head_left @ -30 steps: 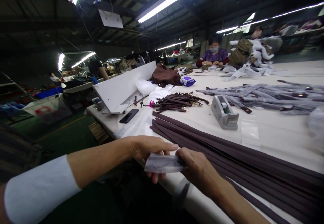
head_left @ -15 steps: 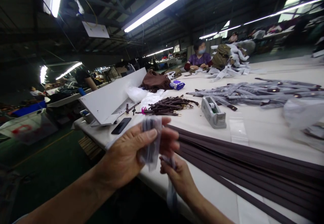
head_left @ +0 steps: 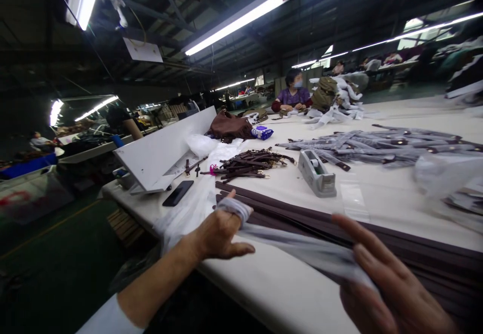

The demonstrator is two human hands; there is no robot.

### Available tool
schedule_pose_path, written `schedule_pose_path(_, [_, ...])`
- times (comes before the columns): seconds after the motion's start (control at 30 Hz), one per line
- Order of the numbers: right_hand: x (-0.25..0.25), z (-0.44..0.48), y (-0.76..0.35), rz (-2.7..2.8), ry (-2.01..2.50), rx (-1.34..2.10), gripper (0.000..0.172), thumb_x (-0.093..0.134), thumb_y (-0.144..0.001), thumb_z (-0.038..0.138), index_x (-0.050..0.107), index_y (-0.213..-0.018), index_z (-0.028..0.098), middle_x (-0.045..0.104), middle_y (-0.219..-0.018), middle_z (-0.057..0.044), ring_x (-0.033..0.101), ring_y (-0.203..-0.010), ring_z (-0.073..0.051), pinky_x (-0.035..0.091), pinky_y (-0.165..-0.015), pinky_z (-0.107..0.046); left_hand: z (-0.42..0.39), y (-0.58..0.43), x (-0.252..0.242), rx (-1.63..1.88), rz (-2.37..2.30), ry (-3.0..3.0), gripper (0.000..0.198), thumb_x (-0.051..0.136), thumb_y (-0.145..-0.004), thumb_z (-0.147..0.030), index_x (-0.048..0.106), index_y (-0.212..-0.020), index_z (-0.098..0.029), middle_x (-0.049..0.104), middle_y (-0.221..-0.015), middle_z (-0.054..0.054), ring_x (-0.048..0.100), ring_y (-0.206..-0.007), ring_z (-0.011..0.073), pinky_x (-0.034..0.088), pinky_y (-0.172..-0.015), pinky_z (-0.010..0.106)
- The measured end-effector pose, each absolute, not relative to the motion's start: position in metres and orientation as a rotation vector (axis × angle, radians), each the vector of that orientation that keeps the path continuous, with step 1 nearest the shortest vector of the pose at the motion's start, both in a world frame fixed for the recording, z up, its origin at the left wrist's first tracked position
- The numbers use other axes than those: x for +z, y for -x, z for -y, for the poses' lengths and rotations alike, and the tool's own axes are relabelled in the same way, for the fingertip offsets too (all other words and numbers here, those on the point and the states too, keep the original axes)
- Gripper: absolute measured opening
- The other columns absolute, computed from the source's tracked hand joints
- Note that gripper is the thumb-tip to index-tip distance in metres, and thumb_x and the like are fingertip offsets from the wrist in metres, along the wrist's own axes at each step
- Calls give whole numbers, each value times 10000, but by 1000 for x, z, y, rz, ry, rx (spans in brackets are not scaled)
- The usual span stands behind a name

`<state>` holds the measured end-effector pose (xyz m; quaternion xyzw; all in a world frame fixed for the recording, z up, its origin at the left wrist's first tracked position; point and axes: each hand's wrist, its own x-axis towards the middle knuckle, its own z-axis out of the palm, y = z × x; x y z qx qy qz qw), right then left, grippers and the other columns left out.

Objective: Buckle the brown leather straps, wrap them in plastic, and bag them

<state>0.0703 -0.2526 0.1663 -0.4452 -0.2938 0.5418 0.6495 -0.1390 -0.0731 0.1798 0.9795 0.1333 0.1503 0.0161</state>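
Note:
A translucent whitish-grey plastic strip (head_left: 302, 243) stretches between my two hands over the near edge of the table. My left hand (head_left: 221, 233) has one end of it looped round the fingers, which curl inward, with the thumb sticking out. My right hand (head_left: 392, 283), blurred at the lower right, holds the other stretch against its palm, index finger pointing out; its exact grip is partly hidden. Beneath and behind the strip lie long dark brown straps (head_left: 287, 211), side by side.
A grey tape dispenser (head_left: 317, 175) stands beyond the straps. Short brown straps with metal clasps (head_left: 251, 163) are heaped behind, near a phone (head_left: 178, 193) and a white board (head_left: 166, 143). Plastic-wrapped straps (head_left: 377, 145) are piled right. A co-worker (head_left: 292, 95) sits across the table.
My hands were close together with the strip bundled over the left one. Now the right hand has moved right and toward me, drawing the strip out long between them.

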Motion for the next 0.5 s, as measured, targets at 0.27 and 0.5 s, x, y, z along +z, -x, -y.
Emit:
schedule_pose_path(0.27, [177,147,-66,351,423,1326,475,592,-805,318,404,-1241,312,653,-778,11,646,-677,-130,543,-623,-239,159,154,154,327,-677,-1831,532,298,-890,-522,605,-730,-119,417,-421,-1,375,-363,103,344,-413,223])
schedule_pose_path(0.5, [104,111,4,685,496,1594,831,150,-817,727,-111,-1412,208,681,-827,-87,663,-745,-243,461,-774,-467,145,147,202,668,-217,-893,306,500,-869,-376,593,-752,-108,200,-347,-115,185,-263,28,469,-470,206])
